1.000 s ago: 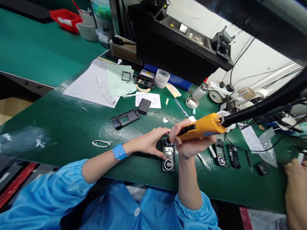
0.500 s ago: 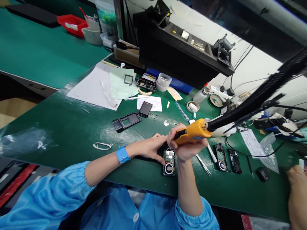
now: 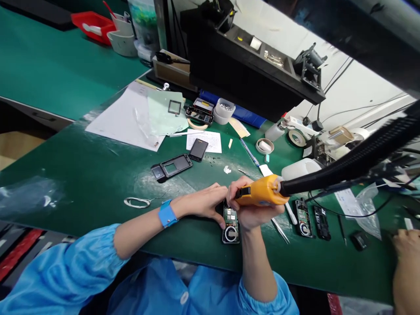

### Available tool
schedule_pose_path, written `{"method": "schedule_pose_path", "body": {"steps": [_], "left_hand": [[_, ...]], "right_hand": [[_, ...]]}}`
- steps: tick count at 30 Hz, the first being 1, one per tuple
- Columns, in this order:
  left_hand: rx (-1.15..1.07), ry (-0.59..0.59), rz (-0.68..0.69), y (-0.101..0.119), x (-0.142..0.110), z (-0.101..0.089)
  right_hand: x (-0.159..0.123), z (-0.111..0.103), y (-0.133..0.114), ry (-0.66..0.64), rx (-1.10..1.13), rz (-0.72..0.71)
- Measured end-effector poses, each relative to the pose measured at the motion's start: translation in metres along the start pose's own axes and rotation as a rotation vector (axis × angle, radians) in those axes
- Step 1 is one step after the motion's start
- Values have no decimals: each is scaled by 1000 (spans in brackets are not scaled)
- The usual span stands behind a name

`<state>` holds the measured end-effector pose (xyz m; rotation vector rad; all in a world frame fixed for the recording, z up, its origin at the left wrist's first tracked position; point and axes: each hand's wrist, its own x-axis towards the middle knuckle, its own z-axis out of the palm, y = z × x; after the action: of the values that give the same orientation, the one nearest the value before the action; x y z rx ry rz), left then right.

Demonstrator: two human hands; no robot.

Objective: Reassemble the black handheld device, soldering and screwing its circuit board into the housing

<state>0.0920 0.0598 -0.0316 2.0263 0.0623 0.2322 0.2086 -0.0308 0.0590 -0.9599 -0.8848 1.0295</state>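
Observation:
An opened mobile phone (image 3: 231, 227) lies on the green bench, its circuit board and a round white ring facing up. My left hand (image 3: 210, 203), with a blue band at the wrist, steadies it. The thumb presses the phone's left edge; the other fingers reach over its top end and are partly hidden. Wrapped round an orange power tool (image 3: 259, 191) that looks like an electric screwdriver, my right hand (image 3: 251, 210) is closed above the phone. Its tip is hidden. A thick black sleeved cable (image 3: 331, 173) runs from it to the upper right.
Right of my hands are tweezers (image 3: 280, 229), a second opened phone (image 3: 303, 218) and a black frame (image 3: 321, 222). Beyond lie a phone housing (image 3: 177, 167), a screen (image 3: 198, 149) and a cup of screws (image 3: 225, 110). Another person's hand (image 3: 407, 243) rests at far right.
The tool's cable end has dipped and my right hand has shifted slightly down. The view has shifted a little; my left hand stays at the phone.

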Motion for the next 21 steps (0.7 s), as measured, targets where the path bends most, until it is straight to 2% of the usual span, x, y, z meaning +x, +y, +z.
{"method": "schedule_pose_path", "body": {"steps": [7, 15, 21], "left_hand": [[27, 30, 51, 1, 2, -1], [4, 27, 11, 1, 3, -1], [21, 22, 38, 2, 5, -1]], "right_hand": [[-2, 0, 5, 20, 5, 0], [-3, -11, 10, -76, -34, 23], [1, -10, 5, -117, 31, 51]]}}
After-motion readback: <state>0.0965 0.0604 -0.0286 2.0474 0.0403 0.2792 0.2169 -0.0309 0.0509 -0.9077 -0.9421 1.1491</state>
